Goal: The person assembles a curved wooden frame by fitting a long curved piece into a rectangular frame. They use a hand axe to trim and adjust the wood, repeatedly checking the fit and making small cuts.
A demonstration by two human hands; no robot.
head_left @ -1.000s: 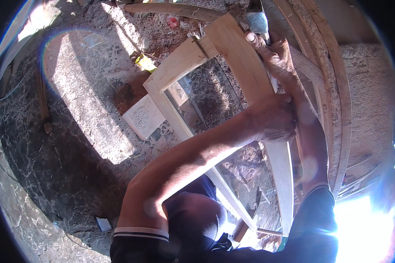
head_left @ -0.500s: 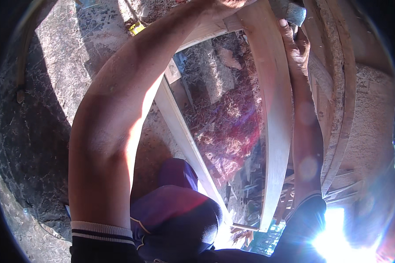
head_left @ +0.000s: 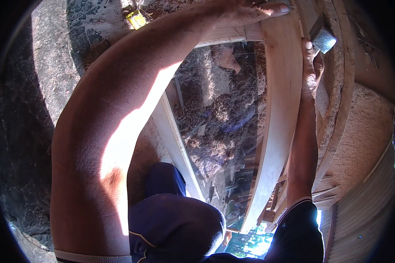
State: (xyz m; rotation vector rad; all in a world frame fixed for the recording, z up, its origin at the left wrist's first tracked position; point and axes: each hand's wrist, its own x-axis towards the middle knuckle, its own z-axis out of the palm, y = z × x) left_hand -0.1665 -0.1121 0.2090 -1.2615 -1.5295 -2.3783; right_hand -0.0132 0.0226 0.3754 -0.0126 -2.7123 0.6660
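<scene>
A pale wooden frame (head_left: 281,87) stands tilted in front of me, its wide right-hand rail running from top to bottom. Inside it is what looks like a clear pane (head_left: 215,118), with shavings showing through. My left hand (head_left: 245,13) is at the frame's top corner, thumb laid across the rail; its other fingers are mostly cut off by the upper edge. Just right of the rail, my right hand (head_left: 310,70) is closed around a hammer (head_left: 324,39). The hammer's blocky metal head shows above the thumb, while its handle is mostly hidden in the hand.
Long wooden boards (head_left: 338,87) lean on the right, beyond my right forearm. A small yellow packet (head_left: 136,19) lies on the ground at the upper left. My bent knee (head_left: 175,223) is close to the frame's lower left side. Corrugated sheeting (head_left: 360,215) is at the lower right.
The view has shifted, and the frame appears farther right. My left hand shows more, its thumb now over the rail. The hammer head appears lower and turned. Glare at the lower right has shrunk.
</scene>
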